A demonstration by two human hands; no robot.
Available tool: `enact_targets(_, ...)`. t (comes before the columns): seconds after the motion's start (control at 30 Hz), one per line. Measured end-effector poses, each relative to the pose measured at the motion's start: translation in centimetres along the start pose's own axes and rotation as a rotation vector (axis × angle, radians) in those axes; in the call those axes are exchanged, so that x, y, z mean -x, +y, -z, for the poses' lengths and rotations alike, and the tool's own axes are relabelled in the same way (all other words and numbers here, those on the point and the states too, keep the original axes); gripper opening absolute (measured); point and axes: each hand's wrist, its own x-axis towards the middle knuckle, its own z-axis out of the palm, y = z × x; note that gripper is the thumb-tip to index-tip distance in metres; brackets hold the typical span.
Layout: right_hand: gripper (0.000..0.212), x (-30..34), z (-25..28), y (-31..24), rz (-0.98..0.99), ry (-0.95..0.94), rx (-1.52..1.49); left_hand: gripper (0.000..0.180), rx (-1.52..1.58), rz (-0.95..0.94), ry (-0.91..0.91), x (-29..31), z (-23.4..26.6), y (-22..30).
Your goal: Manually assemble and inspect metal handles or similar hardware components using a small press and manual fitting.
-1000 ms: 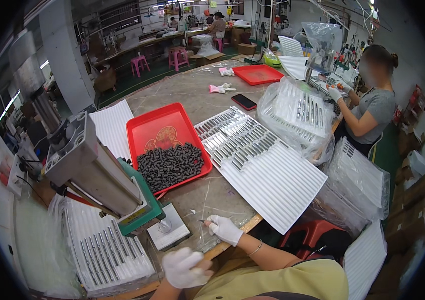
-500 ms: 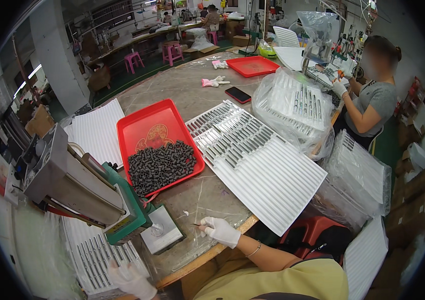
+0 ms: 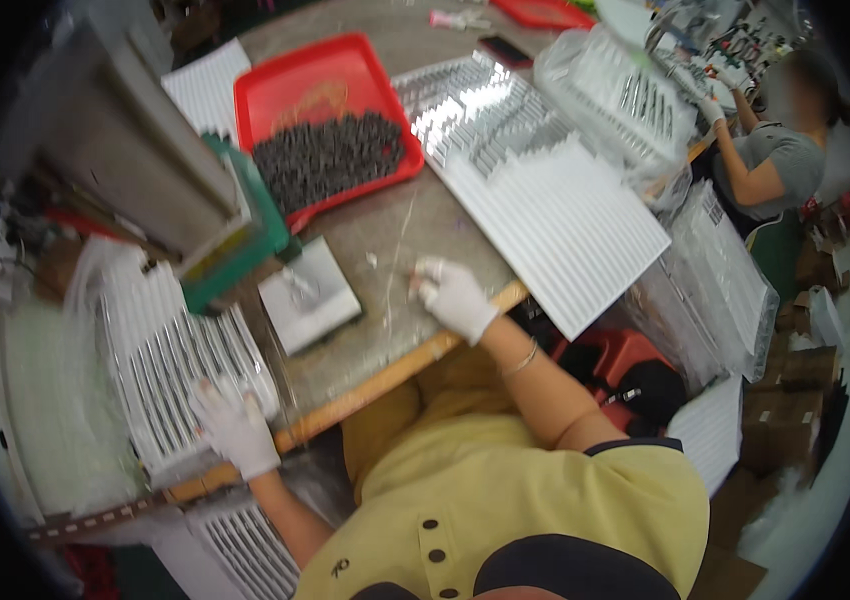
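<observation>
My left hand (image 3: pixel 235 430), in a white glove, lies over the near end of a white ridged tray (image 3: pixel 140 350) of slim silver metal rods (image 3: pixel 185 370). Its fingers are stretched out and apart on the rods, though slightly blurred. Above the table, near its wooden front edge, my right hand (image 3: pixel 453 300), also gloved, has its fingers curled together; what they hold, if anything, is too blurred to make out. Between the hands, a flat metal block (image 3: pixel 320 315) sits under the green-and-grey bench press (image 3: pixel 265 200).
A red tray (image 3: pixel 345 50) holds many short dark tubular pieces (image 3: pixel 330 160). Right of it lies a white ridged sheet (image 3: pixel 575 230) with rows of metal rods at its far end. Bagged trays (image 3: pixel 615 100) stand beyond. A co-worker (image 3: pixel 775 160) sits at the far right.
The view has tipped downward, so the table sits higher in the picture. My left hand has come further over the rod tray, its fingers reaching onto the rods. My right hand stays near the table edge.
</observation>
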Motion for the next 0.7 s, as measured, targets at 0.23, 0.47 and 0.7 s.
enact_targets(0.23, 0.023, -9.0, 6.4, -3.8, -0.065, 0.107, 0.551, 0.071, 0.060, 0.004, 0.069, 0.5, -1.3, -1.7)
enact_targets(0.47, 0.020, -15.8, 4.3, -3.1, 0.042, 0.096, 1.070, 0.064, 0.084, 0.018, 0.088, 1.0, -0.6, -1.3)
enact_targets(0.7, 0.018, -18.7, 1.6, -0.7, 0.113, 0.014, 1.277, 0.032, 0.763, 0.018, 0.472, 4.1, -1.2, -2.6)
